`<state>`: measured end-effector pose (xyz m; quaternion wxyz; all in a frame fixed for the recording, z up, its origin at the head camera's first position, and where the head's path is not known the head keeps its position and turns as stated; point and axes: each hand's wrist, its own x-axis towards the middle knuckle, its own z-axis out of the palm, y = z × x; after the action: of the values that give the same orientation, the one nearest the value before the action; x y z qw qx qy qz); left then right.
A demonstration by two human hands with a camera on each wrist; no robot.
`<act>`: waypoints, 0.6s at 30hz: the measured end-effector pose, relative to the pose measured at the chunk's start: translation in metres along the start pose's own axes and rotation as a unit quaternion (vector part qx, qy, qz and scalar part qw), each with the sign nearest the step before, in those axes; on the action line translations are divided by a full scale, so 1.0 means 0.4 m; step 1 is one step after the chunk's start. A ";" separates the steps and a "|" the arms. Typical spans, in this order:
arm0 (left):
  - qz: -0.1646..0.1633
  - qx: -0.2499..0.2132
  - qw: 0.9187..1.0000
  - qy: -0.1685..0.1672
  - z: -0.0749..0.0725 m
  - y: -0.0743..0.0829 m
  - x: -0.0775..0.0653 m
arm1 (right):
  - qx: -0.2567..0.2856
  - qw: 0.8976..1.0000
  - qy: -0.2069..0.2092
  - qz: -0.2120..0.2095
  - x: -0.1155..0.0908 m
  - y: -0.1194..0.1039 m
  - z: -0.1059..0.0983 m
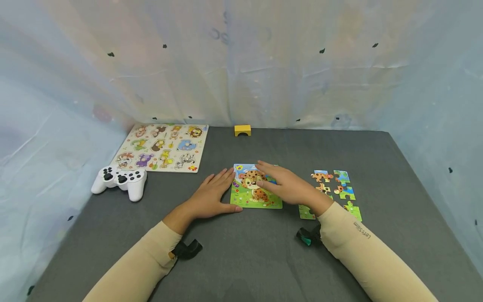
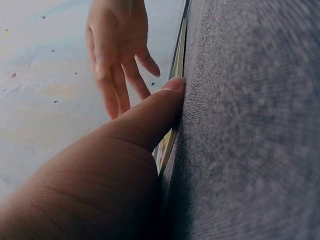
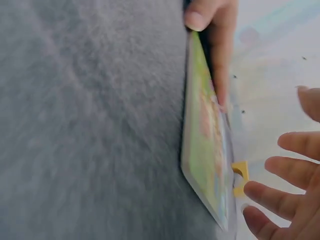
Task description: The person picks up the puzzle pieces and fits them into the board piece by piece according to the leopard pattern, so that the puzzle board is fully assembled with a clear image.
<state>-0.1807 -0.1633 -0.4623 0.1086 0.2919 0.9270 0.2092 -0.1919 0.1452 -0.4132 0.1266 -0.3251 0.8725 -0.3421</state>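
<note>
A leopard puzzle board [image 1: 253,198] lies flat on the surface [image 1: 245,256], the left hand [image 1: 212,198] against its left side, thumb apart from extended fingers. The right hand [image 1: 288,184], fingers spread, hovers above, hiding the board's upper right; its wrist partly obscures loose puzzle pieces [image 1: 348,193].

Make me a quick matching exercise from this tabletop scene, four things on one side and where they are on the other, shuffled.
Column 1
1. Left hand
2. Game controller
3. Right hand
4. Arched yellow block

Column 2
A. Near the table's far edge
B. Raised over the leopard puzzle
C. By the animal board's near-left corner
D. At the leopard puzzle's left side

Pairs: 1-D, 2-C, 3-B, 4-A
</note>
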 end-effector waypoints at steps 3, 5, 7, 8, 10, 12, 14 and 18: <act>-0.001 0.001 1.000 0.002 0.002 0.003 0.001 | 0.048 0.998 0.036 0.011 -0.033 0.006 -0.019; 0.000 0.000 1.000 0.001 0.001 0.005 0.001 | 0.080 0.995 0.059 0.016 -0.054 0.016 -0.029; 0.002 0.001 1.000 0.001 0.001 0.006 0.001 | 0.107 0.991 0.082 0.014 -0.074 0.031 -0.039; 0.003 0.000 1.000 0.001 0.001 0.007 0.001 | 0.119 0.989 0.092 0.013 -0.083 0.040 -0.044; 0.005 -0.002 1.000 0.003 0.001 0.007 0.001 | 0.139 0.984 0.112 0.011 -0.103 0.056 -0.055; 0.007 -0.005 1.000 0.006 0.003 0.007 0.001 | 0.152 0.979 0.133 0.011 -0.120 0.074 -0.066; 0.010 -0.010 1.000 0.011 0.005 0.005 0.001 | 0.163 0.975 0.153 0.008 -0.133 0.092 -0.079; 0.011 -0.012 1.000 0.017 0.010 -0.002 -0.001 | 0.193 0.964 0.183 -0.002 -0.153 0.114 -0.108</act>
<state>-0.1796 -0.1628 -0.4662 0.0941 0.2975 0.9227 0.2265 -0.1866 0.2329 -0.4125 0.0250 -0.2280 0.7976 -0.5579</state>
